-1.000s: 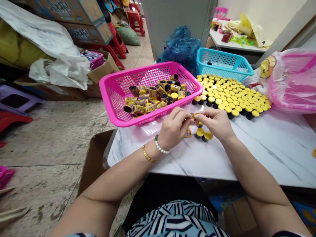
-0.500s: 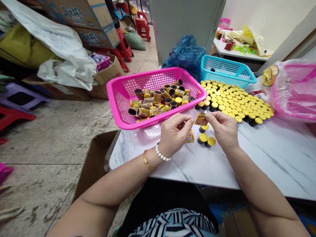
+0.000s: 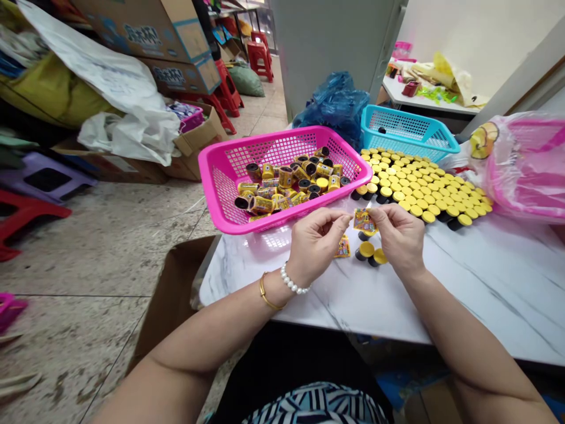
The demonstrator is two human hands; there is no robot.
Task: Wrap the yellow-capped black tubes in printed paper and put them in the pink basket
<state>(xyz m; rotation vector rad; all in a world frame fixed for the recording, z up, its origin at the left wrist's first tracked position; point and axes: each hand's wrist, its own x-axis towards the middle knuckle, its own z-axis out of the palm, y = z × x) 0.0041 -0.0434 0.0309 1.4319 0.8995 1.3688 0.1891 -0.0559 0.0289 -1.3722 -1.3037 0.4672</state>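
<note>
Room: stone-look floor [image 3: 106, 235]; stacked cartons [image 3: 145, 32], white sack [image 3: 128, 138] and red stools [image 3: 260, 59] back left, gray cabinet [image 3: 335, 41] behind, side table [image 3: 424, 97] with mixed bits back right.
Tabletop [image 3: 477, 288]: white, gray marble veining, in front of person.
Right hand [image 3: 401, 238]: grasping wrapper by its right side, thumb and fingers pinched.
Left hand [image 3: 314, 241]: thumb and index pinched together, tips at wrapper's left edge; can't tell if they grip it.
Wrapper [image 3: 362, 220]: small, yellow, colorful print, between the hands, raised over the tabletop.
Second wrapper [image 3: 342, 247]: similar print, on tabletop beside left hand, partly hidden by it.
Near cans [image 3: 366, 251]: three, black with yellow lids, upright, below held wrapper; rear one partly covered.
Can cluster [image 3: 424, 182]: many, same type, upright, packed close, right of pink basket.
Pink basket [image 3: 206, 187]: on tabletop, left of cluster, holds a loose pile of wrapped cans [image 3: 262, 204], lying various ways.
Blue basket [image 3: 408, 123]: behind cluster, small black piece inside.
Blue bag [image 3: 338, 100]: crumpled, behind pink basket.
Clear bag [image 3: 525, 159]: far right, around something pink.
Left wrist: pearl bracelet [image 3: 291, 280], gold bangle [image 3: 265, 293].
</note>
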